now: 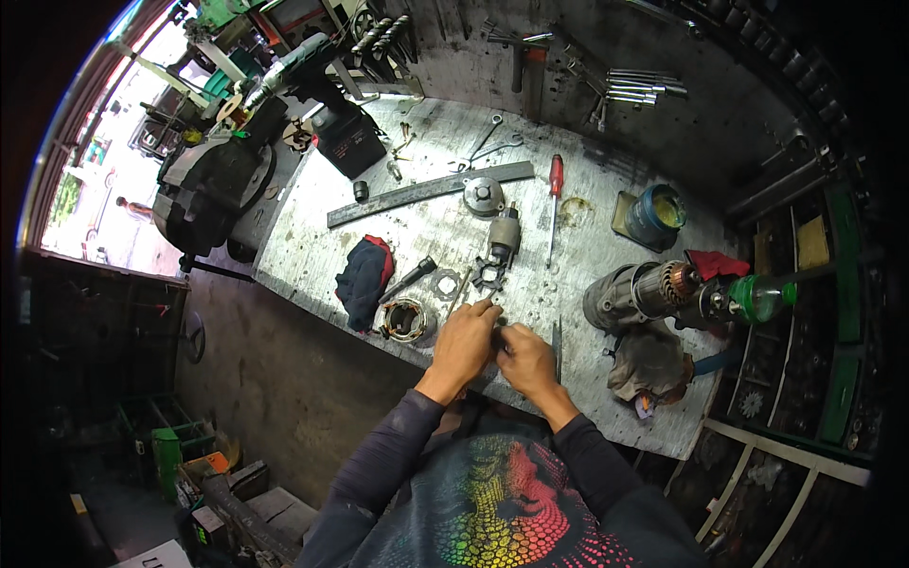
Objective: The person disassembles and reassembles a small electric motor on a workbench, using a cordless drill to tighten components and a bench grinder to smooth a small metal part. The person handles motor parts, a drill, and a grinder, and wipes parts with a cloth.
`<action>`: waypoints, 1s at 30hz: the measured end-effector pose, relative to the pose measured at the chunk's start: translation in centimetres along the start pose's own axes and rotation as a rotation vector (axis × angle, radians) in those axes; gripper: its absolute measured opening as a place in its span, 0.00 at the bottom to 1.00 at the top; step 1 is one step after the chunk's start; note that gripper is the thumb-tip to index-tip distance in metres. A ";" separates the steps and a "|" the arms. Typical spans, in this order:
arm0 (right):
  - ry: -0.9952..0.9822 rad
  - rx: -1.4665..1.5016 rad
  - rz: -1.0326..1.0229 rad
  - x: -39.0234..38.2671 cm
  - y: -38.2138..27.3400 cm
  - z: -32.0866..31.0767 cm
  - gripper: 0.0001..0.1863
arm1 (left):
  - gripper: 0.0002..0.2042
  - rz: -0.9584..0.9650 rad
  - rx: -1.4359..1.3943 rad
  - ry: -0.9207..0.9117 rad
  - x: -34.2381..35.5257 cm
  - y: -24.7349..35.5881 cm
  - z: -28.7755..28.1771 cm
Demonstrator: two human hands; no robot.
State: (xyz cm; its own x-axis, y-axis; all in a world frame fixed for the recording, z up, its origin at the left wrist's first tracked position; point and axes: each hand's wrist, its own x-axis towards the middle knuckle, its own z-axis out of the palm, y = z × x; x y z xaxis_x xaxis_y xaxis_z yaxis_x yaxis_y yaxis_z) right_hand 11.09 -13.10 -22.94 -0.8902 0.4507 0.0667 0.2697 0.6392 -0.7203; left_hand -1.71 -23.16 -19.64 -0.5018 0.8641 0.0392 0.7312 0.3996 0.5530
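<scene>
My left hand (462, 341) and my right hand (526, 362) meet at the near edge of the workbench, fingers curled in toward each other. Whatever sits between them is hidden by the fingers. A thin metal rod (460, 290) shows just beyond my left knuckles; I cannot tell whether it is held. Ahead of the hands lie a dark notched ring (488, 275) and a grey cylindrical motor part (505, 235). To the left are a flat gasket-like plate (445, 284), a ring-shaped stator with copper windings (406, 322) and a black bolt-like tool (408, 278).
A dark cloth (365, 284) lies left. Beyond are a long steel bar (431, 194), a round metal cover (484, 196), a red-handled screwdriver (555, 194) and a cordless drill (346, 133). On the right stand a blue tub (655, 218), a motor with copper armature (653, 289) and a green bottle (756, 299).
</scene>
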 end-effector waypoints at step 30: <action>0.068 0.874 0.549 8.7 -5.9 -1.6 0.07 | 0.13 -0.492 -1.956 0.298 -15.9 -6.5 -13.3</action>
State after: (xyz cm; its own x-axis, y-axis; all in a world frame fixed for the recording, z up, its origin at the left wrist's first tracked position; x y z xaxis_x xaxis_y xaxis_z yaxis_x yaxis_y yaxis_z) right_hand 2.32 -11.95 -17.06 -0.6952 0.5953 -0.4029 0.2472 -0.3283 -0.9117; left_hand -4.64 -43.61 -12.80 -0.6555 0.6596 -0.3678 -0.7321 -0.4355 0.5238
